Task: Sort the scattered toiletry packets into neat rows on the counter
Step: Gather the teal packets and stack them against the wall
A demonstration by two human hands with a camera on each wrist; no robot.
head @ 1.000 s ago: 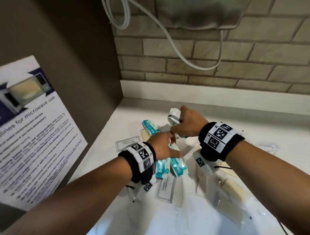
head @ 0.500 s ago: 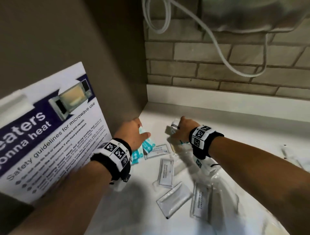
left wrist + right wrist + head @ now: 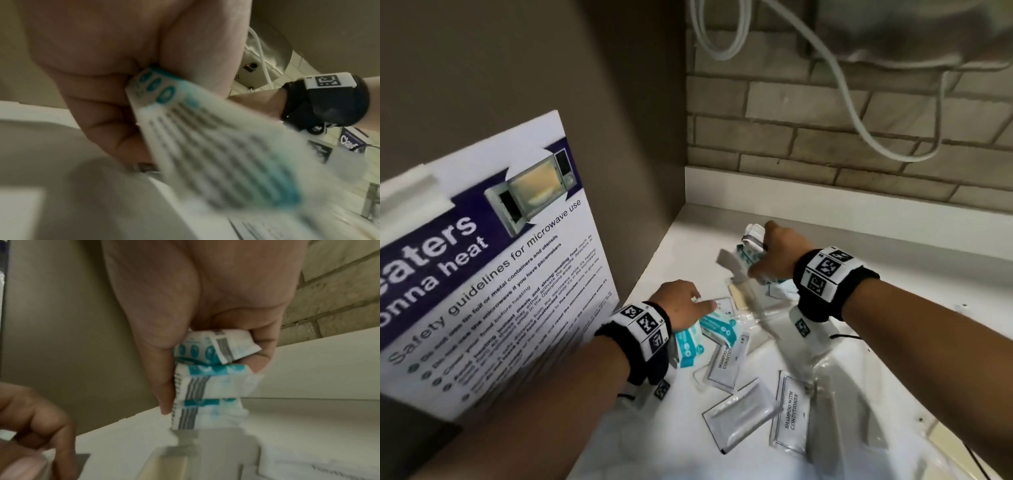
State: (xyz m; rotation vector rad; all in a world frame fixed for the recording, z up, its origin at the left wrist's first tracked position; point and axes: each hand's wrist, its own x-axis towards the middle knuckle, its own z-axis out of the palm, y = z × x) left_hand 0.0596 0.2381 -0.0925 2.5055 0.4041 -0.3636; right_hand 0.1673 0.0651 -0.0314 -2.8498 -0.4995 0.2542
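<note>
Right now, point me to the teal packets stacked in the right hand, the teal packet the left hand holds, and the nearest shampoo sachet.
stack of teal packets (image 3: 211,386), right wrist view, middle packet's barcode face.
teal packet (image 3: 164,92), left wrist view, teal-printed end.
shampoo sachet (image 3: 791,416), head view, label centre.

White counter (image 3: 914,284) running into the corner, and scattered across it: teal-and-white packets (image 3: 690,346) near the left wall, shampoo sachets (image 3: 791,416) lying flat and askew, one blank clear sachet (image 3: 739,416) between them.
</note>
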